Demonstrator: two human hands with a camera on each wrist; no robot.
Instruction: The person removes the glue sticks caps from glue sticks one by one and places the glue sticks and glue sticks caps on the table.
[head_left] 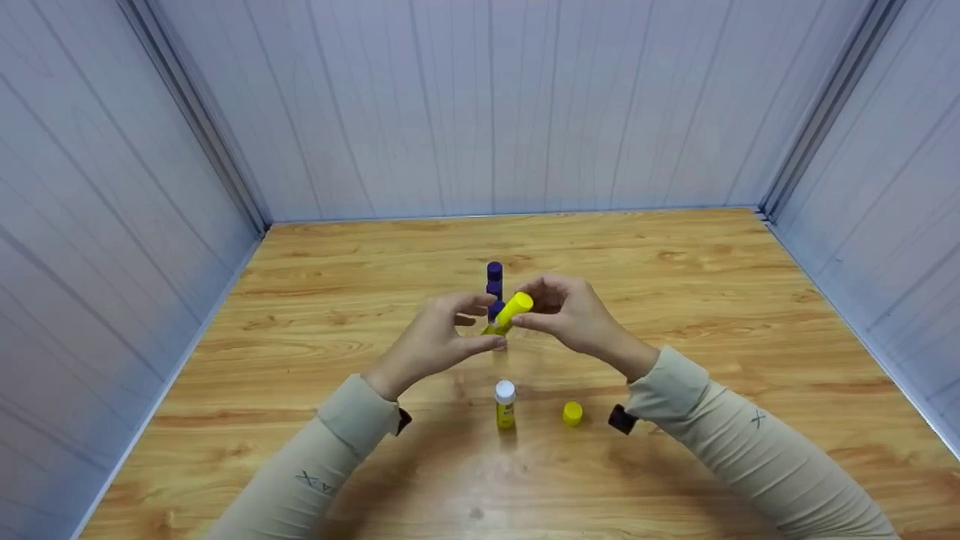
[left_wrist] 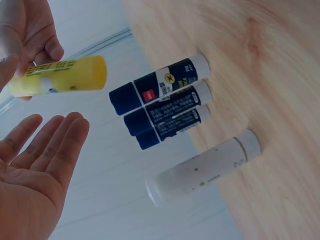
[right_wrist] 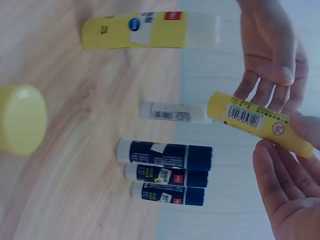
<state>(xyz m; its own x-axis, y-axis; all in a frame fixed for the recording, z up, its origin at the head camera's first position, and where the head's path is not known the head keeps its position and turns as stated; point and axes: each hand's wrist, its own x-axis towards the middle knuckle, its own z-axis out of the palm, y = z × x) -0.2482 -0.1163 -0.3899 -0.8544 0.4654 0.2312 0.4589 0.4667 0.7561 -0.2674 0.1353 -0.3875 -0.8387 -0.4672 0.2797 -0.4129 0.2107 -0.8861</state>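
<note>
My right hand (head_left: 574,315) pinches a yellow glue stick (head_left: 514,309) by one end between thumb and fingers, tilted above the table. My left hand (head_left: 431,337) is beside its lower end, fingers extended and apart from it in the left wrist view. A barcode label shows on the held glue stick (right_wrist: 250,117) in the right wrist view. Nearer the body, a yellow glue stick with a white top (head_left: 505,405) stands upright. To its right sits a yellow cap (head_left: 573,414).
Behind the hands, several dark blue glue sticks (head_left: 494,271) stand in a row. A white glue stick (left_wrist: 205,167) stands near them, mostly hidden by the hands in the head view. Pale panel walls (head_left: 465,105) enclose the wooden table (head_left: 337,255) at the back and sides.
</note>
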